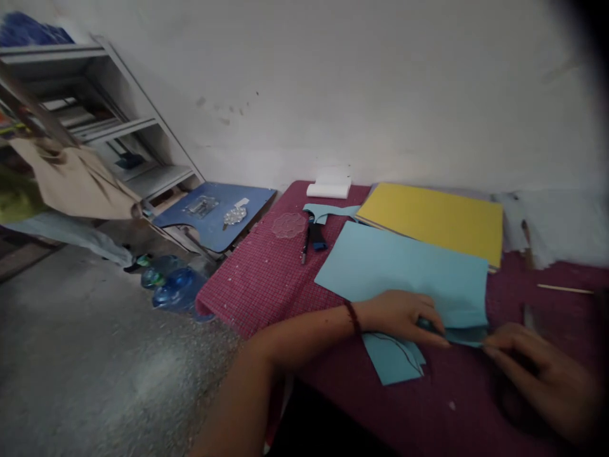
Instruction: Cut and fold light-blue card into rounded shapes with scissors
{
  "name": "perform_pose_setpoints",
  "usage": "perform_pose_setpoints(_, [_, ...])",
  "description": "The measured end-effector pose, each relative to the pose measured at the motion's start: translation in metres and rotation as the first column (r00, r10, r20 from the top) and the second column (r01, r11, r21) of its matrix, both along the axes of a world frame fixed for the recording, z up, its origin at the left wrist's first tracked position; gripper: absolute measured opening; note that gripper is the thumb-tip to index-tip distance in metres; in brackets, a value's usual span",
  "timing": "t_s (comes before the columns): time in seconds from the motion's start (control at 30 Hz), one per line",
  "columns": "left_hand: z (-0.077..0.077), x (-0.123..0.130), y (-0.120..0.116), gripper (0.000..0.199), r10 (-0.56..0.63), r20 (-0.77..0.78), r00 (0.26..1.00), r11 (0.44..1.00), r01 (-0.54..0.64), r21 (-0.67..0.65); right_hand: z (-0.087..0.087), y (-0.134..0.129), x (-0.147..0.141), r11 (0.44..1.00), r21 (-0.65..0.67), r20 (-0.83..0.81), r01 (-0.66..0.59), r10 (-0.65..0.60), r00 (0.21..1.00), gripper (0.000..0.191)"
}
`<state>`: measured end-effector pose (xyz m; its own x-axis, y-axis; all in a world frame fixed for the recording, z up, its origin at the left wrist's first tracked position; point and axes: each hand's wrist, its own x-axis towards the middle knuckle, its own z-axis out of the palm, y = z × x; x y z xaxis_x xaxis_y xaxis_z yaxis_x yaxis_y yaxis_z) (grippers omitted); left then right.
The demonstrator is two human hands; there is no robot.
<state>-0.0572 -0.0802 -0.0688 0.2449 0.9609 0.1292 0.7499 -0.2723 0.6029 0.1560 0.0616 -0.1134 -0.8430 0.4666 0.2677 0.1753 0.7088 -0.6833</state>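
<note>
My left hand [404,314] lies over the near edge of a light blue sheet [404,263], fingers curled round a dark blue-green tool [426,325]. Most of that tool is hidden, so its kind does not show. My right hand [542,374], partly in shadow, pinches the sheet's near right corner, where a narrow flap [466,336] stands apart from the rest. Below my left wrist hangs a light blue piece [392,358] with a dark curved line drawn on it; whether it joins the sheet is hidden.
Yellow sheets [432,216] lie behind on the red checked cloth [257,273]. Nearby are a dark pen-like object [305,244], blue offcut [333,210], white pad [329,189], brush [527,244] and thin stick [565,289]. A blue table [214,231], water bottles [178,289] and shelves [157,181] stand left, beside another person [76,184].
</note>
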Motion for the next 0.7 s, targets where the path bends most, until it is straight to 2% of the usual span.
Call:
perform_pose_setpoints(0.13, [-0.002,-0.003,0.0,0.026,-0.033,0.037,0.999,0.999,0.033,-0.002,0.023,-0.009,-0.002,0.999,-0.039,0.066,0.032,-0.03,0.997,0.025])
perform_pose_setpoints(0.2, [-0.001,-0.005,0.001,0.027,-0.017,0.049,0.999,1.0,0.018,-0.023,0.028,-0.012,-0.004,0.998,-0.049,0.068,0.037,-0.034,0.997,0.028])
perform_pose_setpoints(0.27, [-0.001,-0.006,0.002,0.027,-0.016,0.045,0.999,0.999,0.018,-0.027,0.025,-0.012,-0.002,0.998,-0.054,0.074,0.023,-0.019,0.997,0.027])
perform_pose_setpoints(0.37, [-0.005,-0.004,0.004,0.025,-0.037,0.034,0.999,0.999,0.037,-0.012,0.012,-0.006,0.001,0.999,-0.032,0.073,0.03,-0.028,0.997,0.019])
perform_pose_setpoints(0.43, [-0.008,-0.003,0.005,0.024,-0.015,0.016,1.0,1.0,0.015,-0.014,0.006,-0.002,0.0,0.999,-0.02,0.064,0.043,-0.042,0.997,0.016])
perform_pose_setpoints(0.5, [-0.01,-0.002,0.006,0.022,0.035,-0.01,0.999,0.999,-0.035,-0.033,0.008,-0.002,-0.003,0.999,-0.013,0.067,0.041,-0.04,0.997,0.017])
perform_pose_setpoints(0.6, [-0.007,0.0,0.002,0.018,0.096,0.021,0.995,0.994,-0.095,-0.057,0.026,-0.01,-0.012,0.999,0.023,0.063,0.031,-0.032,0.997,0.023])
perform_pose_setpoints(0.7, [-0.001,0.0,-0.002,0.016,0.199,0.192,0.961,0.979,-0.185,-0.089,0.048,-0.02,-0.023,0.996,0.076,0.067,0.04,-0.045,0.997,0.023])
